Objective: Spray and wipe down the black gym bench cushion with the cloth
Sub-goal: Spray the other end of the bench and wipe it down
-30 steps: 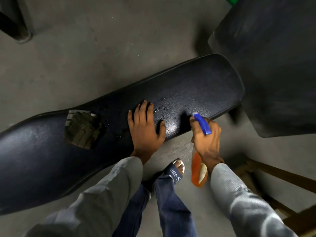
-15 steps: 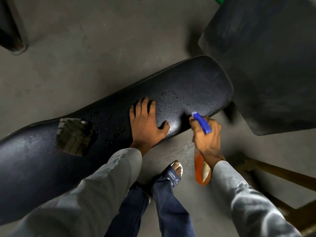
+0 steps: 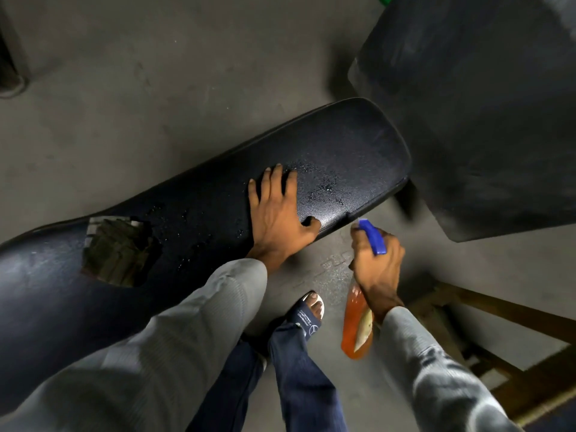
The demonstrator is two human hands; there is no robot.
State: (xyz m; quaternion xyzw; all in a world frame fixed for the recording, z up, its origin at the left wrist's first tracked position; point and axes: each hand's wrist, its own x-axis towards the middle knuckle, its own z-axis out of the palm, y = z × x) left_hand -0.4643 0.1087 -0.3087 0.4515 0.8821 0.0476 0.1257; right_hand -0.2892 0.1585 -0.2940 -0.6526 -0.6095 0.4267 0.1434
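The long black bench cushion (image 3: 343, 151) runs from lower left to upper right, with spray droplets (image 3: 324, 185) on its right half. My left hand (image 3: 277, 213) lies flat on it near the front edge, fingers spread. No cloth shows under it or anywhere in view. My right hand (image 3: 377, 266) grips a spray bottle (image 3: 355, 325) of orange liquid, just off the cushion's front edge. Its blue nozzle (image 3: 372, 236) points toward the cushion. A torn hole (image 3: 118, 251) in the cover exposes the padding at the left.
A second black pad (image 3: 483, 104) stands close to the cushion's right end. A wooden frame (image 3: 498, 322) sits at the lower right. My sandalled foot (image 3: 307, 316) is on the grey concrete floor, beside a wet patch (image 3: 336, 269). A dark post (image 3: 9, 73) stands far left.
My right hand has drawn the spray bottle slightly back from the cushion's edge. My left hand stays flat in the same place on the cushion.
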